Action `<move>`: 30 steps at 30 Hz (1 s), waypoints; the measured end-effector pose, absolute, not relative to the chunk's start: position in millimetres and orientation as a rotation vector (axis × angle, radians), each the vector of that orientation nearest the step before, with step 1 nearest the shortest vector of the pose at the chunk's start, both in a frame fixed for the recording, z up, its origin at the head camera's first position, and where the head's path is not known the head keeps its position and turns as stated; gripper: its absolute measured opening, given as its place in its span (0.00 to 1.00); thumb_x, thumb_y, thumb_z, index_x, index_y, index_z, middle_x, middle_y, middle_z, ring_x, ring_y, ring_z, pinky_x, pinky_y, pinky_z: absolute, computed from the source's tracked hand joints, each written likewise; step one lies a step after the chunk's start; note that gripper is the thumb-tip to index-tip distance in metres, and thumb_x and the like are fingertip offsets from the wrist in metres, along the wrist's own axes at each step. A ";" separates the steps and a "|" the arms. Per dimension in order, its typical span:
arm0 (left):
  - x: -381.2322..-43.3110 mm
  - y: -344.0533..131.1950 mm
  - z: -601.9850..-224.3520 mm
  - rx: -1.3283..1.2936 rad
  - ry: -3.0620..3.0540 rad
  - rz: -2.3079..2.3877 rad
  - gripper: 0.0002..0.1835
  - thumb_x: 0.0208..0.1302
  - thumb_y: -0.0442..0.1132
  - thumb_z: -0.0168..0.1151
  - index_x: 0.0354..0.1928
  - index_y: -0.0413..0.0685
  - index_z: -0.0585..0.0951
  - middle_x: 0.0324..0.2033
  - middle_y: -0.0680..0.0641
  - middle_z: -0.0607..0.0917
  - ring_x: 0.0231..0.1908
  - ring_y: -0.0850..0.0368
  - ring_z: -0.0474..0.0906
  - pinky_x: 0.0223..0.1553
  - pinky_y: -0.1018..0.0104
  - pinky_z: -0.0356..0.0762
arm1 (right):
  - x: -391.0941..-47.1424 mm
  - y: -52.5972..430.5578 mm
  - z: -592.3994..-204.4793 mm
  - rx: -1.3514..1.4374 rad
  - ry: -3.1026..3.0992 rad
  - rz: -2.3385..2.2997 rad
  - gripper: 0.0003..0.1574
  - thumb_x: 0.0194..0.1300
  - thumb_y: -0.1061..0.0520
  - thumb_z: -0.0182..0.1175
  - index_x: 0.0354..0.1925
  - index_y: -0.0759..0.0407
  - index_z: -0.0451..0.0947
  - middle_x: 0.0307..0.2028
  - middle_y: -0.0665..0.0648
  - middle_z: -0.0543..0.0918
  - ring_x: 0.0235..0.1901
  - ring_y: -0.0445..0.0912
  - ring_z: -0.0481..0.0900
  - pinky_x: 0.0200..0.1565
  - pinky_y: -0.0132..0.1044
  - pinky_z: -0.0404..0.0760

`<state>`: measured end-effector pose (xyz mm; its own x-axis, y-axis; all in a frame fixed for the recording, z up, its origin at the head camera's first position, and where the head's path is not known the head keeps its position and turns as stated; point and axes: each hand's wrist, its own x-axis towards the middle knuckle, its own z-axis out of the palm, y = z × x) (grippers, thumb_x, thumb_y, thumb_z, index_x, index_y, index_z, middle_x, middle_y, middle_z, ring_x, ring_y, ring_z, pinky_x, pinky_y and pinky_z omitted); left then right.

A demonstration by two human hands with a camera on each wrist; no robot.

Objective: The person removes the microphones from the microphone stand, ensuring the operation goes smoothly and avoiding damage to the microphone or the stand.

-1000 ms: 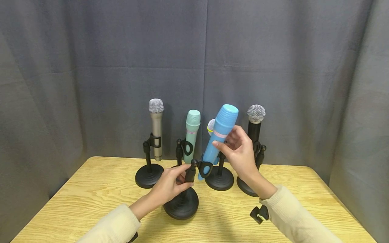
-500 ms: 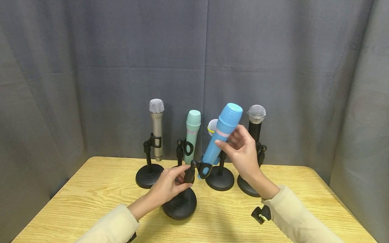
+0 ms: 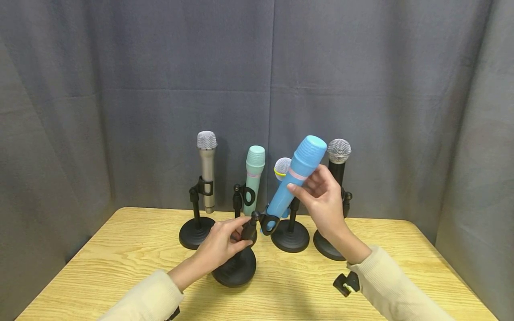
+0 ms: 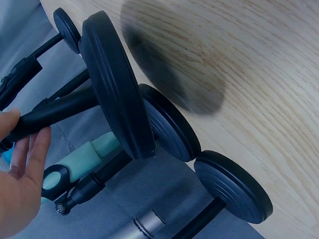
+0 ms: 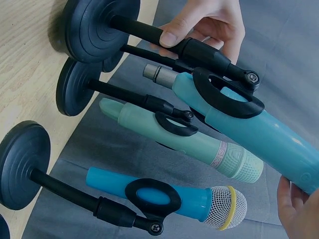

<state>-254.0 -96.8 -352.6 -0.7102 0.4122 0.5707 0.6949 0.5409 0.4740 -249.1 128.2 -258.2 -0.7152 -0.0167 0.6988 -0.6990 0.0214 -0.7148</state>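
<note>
In the head view, a blue microphone (image 3: 291,187) with a pink band leans to the right, its lower end inside the black clip (image 3: 270,224) of a desk microphone stand (image 3: 236,269). My left hand (image 3: 220,243) grips the stand's post just under the clip joint. The round base (image 4: 114,84) looks raised and tilted in the left wrist view, its shadow lying apart from it on the table. Thumb and fingers of my right hand (image 3: 324,203) pinch the microphone's body below the band; in the right wrist view that hand shows only at the lower right corner.
Behind stand a silver microphone (image 3: 207,167), a mint one (image 3: 254,178), a blue one with a yellow-ringed mesh head (image 3: 282,167) and a black one (image 3: 337,167), each on a stand. A grey curtain (image 3: 180,67) backs the wooden table (image 3: 120,267).
The blue microphone's head has tipped further to the right with my right hand. The stand's base has shifted slightly left and up in the head view, still in my left hand.
</note>
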 end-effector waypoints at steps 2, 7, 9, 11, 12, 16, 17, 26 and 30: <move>-254.2 -96.8 -352.7 -0.904 -2.393 -0.988 0.26 0.49 0.34 0.69 0.53 0.50 0.76 0.26 0.54 0.82 0.25 0.68 0.79 0.29 0.77 0.77 | -249.4 129.0 -258.0 0.727 -1.784 1.753 0.28 0.52 0.72 0.62 0.52 0.65 0.67 0.42 0.44 0.81 0.45 0.40 0.81 0.48 0.33 0.78; -254.4 -97.4 -352.7 -0.898 -2.401 -0.978 0.25 0.49 0.34 0.69 0.52 0.50 0.76 0.26 0.54 0.82 0.24 0.68 0.79 0.29 0.77 0.77 | -249.4 130.1 -257.3 0.710 -1.770 1.764 0.29 0.52 0.72 0.62 0.52 0.64 0.67 0.42 0.45 0.81 0.45 0.40 0.80 0.49 0.33 0.78; -254.2 -98.0 -352.6 -0.895 -2.408 -0.965 0.25 0.49 0.34 0.69 0.52 0.49 0.76 0.26 0.54 0.82 0.24 0.68 0.79 0.29 0.77 0.77 | -249.3 130.6 -257.0 0.697 -1.765 1.771 0.29 0.52 0.72 0.62 0.52 0.64 0.67 0.42 0.45 0.81 0.45 0.40 0.80 0.48 0.32 0.78; -254.2 -98.9 -352.3 -0.890 -2.417 -0.957 0.25 0.48 0.35 0.70 0.52 0.49 0.76 0.25 0.54 0.82 0.24 0.68 0.78 0.28 0.77 0.76 | -249.8 131.3 -256.4 0.679 -1.755 1.787 0.29 0.52 0.73 0.62 0.52 0.64 0.67 0.42 0.45 0.81 0.45 0.40 0.80 0.48 0.32 0.78; -254.2 -99.3 -352.1 -0.891 -2.419 -0.955 0.25 0.48 0.35 0.70 0.52 0.50 0.76 0.25 0.54 0.82 0.24 0.68 0.78 0.28 0.77 0.76 | -250.1 131.6 -256.0 0.673 -1.749 1.797 0.29 0.52 0.73 0.62 0.52 0.63 0.67 0.42 0.45 0.81 0.45 0.40 0.81 0.48 0.32 0.78; -255.5 -100.5 -350.2 -0.902 -2.407 -0.952 0.24 0.47 0.35 0.70 0.50 0.52 0.77 0.25 0.54 0.83 0.23 0.69 0.78 0.28 0.77 0.76 | -250.8 132.5 -253.2 0.668 -1.719 1.832 0.28 0.52 0.73 0.61 0.52 0.61 0.68 0.41 0.45 0.81 0.44 0.40 0.81 0.47 0.32 0.79; -255.8 -100.6 -349.5 -0.904 -2.401 -0.950 0.24 0.47 0.35 0.70 0.50 0.52 0.77 0.25 0.54 0.83 0.23 0.68 0.78 0.28 0.77 0.76 | -250.7 132.6 -252.5 0.674 -1.709 1.838 0.28 0.52 0.73 0.61 0.51 0.60 0.68 0.41 0.46 0.81 0.44 0.40 0.81 0.47 0.32 0.79; -256.1 -106.0 -350.5 -0.891 -2.403 -0.943 0.25 0.48 0.34 0.70 0.51 0.51 0.77 0.26 0.52 0.84 0.25 0.66 0.81 0.29 0.76 0.77 | -248.3 135.5 -244.5 0.744 -1.599 1.852 0.26 0.53 0.74 0.60 0.49 0.59 0.69 0.40 0.48 0.81 0.43 0.41 0.81 0.46 0.31 0.79; -255.2 -113.9 -355.0 -0.846 -2.449 -0.927 0.25 0.48 0.34 0.70 0.51 0.50 0.77 0.26 0.53 0.84 0.24 0.68 0.80 0.28 0.77 0.76 | -249.4 142.6 -237.8 0.761 -1.504 1.885 0.25 0.55 0.73 0.59 0.50 0.60 0.68 0.42 0.52 0.80 0.43 0.42 0.80 0.46 0.31 0.78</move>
